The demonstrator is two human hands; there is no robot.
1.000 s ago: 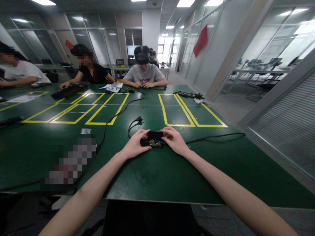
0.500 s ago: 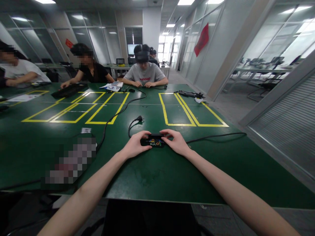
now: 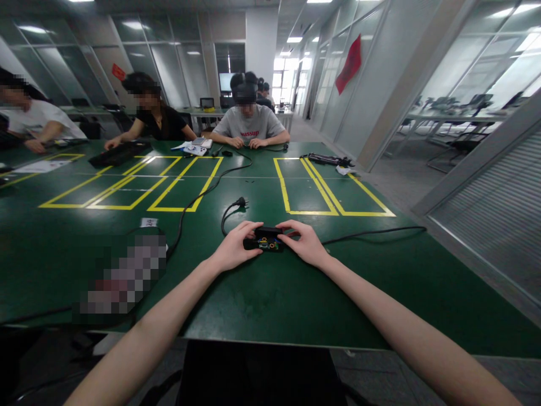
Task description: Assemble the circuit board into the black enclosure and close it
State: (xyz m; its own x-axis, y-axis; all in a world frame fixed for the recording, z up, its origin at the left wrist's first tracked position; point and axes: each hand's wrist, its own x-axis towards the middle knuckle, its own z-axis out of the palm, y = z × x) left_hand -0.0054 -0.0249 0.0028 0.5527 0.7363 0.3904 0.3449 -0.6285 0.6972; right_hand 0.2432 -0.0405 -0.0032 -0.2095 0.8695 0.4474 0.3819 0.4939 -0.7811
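Note:
An opened black power adapter [image 3: 269, 246] lies on the green table in front of me, its circuit board and round yellow coils facing up. Behind the board stands a black casing half [image 3: 267, 232]; I cannot tell whether it is joined to the rest. My left hand [image 3: 237, 245] grips the left end between thumb and fingers. At the right end, my right hand [image 3: 305, 243] holds the casing with its thumb and fingertips. A black power cord with a plug [image 3: 240, 202] curls behind my left hand. Another black cable [image 3: 372, 232] runs right from beside my right hand.
Yellow tape outlines [image 3: 310, 213] mark the table beyond my hands. A long cable [image 3: 182, 217] crosses it on the left, near a blurred-out item [image 3: 127, 276] and a small label [image 3: 149, 223]. A black folded stand [image 3: 327, 160] lies far right. Several people sit across the table.
Both hands keep their hold on the adapter. The standing casing half shows slightly more upright behind the board, and the whole view has shifted a little.

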